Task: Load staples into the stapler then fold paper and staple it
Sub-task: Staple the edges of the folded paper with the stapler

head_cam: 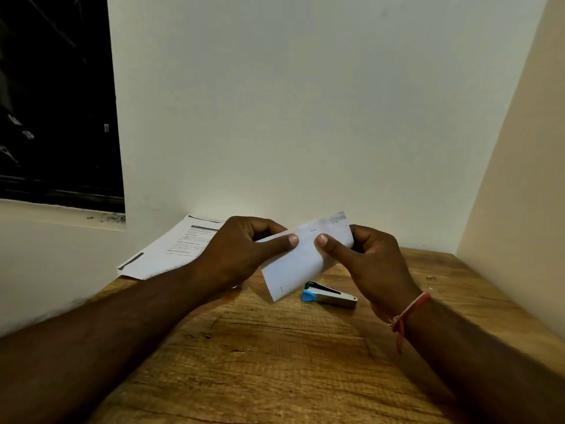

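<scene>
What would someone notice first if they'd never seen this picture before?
First, the folded white paper held up in mid-frame, pinched between the left hand and the right hand, with small dark marks like staples near its top edge. Just below it a blue and silver stapler lies on the wooden table. Behind the left hand, printed sheets rest at the table's far left corner.
</scene>
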Demonstrator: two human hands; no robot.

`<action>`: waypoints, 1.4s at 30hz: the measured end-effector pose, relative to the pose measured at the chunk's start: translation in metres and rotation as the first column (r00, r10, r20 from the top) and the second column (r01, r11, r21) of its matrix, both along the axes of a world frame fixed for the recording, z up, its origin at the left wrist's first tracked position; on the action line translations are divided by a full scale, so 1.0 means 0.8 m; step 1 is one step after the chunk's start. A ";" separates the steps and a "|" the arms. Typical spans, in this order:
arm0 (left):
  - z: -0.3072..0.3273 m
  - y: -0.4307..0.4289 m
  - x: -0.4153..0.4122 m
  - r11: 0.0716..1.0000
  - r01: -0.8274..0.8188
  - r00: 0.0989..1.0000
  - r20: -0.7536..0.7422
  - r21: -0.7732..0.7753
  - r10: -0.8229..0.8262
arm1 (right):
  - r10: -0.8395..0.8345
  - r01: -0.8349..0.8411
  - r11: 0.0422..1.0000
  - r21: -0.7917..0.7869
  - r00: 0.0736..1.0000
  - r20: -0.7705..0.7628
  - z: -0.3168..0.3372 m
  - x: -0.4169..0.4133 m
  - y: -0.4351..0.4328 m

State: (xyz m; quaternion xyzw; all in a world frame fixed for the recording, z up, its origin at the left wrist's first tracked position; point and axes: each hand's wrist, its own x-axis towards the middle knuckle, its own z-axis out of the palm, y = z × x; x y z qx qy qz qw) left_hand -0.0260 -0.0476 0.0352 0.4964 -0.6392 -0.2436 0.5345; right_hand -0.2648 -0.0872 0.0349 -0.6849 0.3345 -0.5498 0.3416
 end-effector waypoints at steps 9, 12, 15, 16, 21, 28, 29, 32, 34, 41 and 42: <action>0.003 0.010 -0.006 0.996 0.041 0.987 0.161 -0.074 -0.029 | -0.060 0.059 0.998 -0.023 0.997 -0.041 0.004 -0.001 0.012; 0.003 0.009 -0.006 0.996 0.024 0.991 0.130 -0.087 -0.012 | -0.029 0.029 1.000 0.001 0.999 -0.036 0.005 -0.001 0.012; 0.003 0.008 -0.004 0.995 0.022 0.996 0.091 -0.093 -0.013 | 0.022 -0.023 0.999 0.023 0.999 0.030 0.011 -0.003 0.013; 0.003 0.007 -0.003 0.995 0.015 0.996 0.084 -0.099 -0.007 | 0.026 -0.027 1.000 0.014 0.998 0.050 0.012 -0.004 0.013; 0.003 0.004 0.003 0.989 -0.036 0.998 0.044 -0.144 0.043 | -0.007 0.010 0.998 -0.056 0.998 0.063 0.017 -0.012 0.008; 0.004 0.015 -0.010 0.976 0.071 0.997 0.038 -0.206 -0.065 | -0.192 0.086 0.910 -0.406 0.954 -0.229 0.007 -0.015 0.004; 0.005 0.017 -0.012 0.972 0.066 0.997 0.059 -0.226 -0.054 | -0.219 0.086 0.887 -0.455 0.943 -0.250 0.007 -0.014 0.006; 0.009 0.021 -0.015 0.960 0.049 0.992 0.123 -0.275 -0.015 | -0.272 0.058 0.811 -0.582 0.918 -0.287 0.008 -0.011 0.015; 0.012 0.026 -0.018 0.957 0.064 0.990 0.135 -0.284 -0.027 | -0.287 0.032 0.773 -0.634 0.908 -0.305 0.009 -0.008 0.020; 0.015 0.027 -0.020 0.959 0.090 0.983 0.179 -0.268 -0.042 | -0.290 -0.028 0.729 -0.684 0.893 -0.345 0.006 -0.008 0.026; 0.015 0.027 -0.020 0.959 0.095 0.980 0.194 -0.267 -0.043 | -0.281 -0.035 0.732 -0.681 0.895 -0.348 0.006 -0.008 0.026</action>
